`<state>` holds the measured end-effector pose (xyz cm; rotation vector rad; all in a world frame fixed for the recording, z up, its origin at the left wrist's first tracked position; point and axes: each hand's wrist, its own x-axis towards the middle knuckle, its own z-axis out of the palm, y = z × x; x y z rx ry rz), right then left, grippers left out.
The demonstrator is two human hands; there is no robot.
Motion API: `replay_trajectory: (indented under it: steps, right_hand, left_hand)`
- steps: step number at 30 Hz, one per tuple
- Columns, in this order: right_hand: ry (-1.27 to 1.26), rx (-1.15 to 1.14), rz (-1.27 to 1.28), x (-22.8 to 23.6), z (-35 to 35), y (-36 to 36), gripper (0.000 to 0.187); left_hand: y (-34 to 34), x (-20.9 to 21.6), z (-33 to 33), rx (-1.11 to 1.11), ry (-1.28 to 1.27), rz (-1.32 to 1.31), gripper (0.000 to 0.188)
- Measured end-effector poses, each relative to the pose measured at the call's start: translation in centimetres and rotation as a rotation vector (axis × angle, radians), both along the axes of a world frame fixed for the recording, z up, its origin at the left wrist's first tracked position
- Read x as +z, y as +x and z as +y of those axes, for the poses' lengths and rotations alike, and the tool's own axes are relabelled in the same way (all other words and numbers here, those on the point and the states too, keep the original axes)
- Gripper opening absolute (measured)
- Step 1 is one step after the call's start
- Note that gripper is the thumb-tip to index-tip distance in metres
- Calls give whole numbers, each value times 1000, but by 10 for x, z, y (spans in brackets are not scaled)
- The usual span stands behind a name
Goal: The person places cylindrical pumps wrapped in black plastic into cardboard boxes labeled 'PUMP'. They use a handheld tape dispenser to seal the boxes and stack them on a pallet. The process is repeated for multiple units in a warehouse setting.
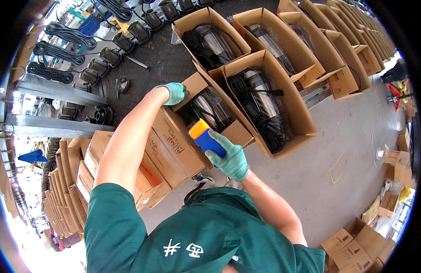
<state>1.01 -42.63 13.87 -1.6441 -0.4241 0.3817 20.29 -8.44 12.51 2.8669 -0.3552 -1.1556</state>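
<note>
My right hand, in a green glove, grips a blue-and-yellow block-shaped handheld tool; its exact kind does not show. The yellow end lies over the near edge of an open cardboard carton. At that carton's far-left end, my gloved left hand is closed on a raised flap. Inside lies a metal pump with black cable in clear plastic, partly covered by flaps. Just right stands another open carton, holding a steel pump with coiled black cable.
More open cartons with wrapped pumps stretch away to the upper right. Closed cartons sit beside my left arm. Coiled cables and metal pump parts lie on the dark bench. Boxes stand at lower right.
</note>
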Motion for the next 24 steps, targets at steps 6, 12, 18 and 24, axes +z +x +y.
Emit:
replay_trajectory:
  steps: [6, 12, 18, 24]
  right_hand:
    - [48, -60, 3, -9, -9, 1, 66]
    - [28, -37, 2, -7, -7, 3, 65]
    - [68, -59, -36, -11, -7, 7, 64]
    - [66, -16, -1, -11, -7, 2, 65]
  left_hand:
    - [17, 48, -40, -98, 237, -50, 40]
    - [30, 18, -23, 777, -82, 254, 66]
    - [36, 54, -58, 842, -259, 214, 109]
    - [28, 66, -71, 814, -255, 142, 123]
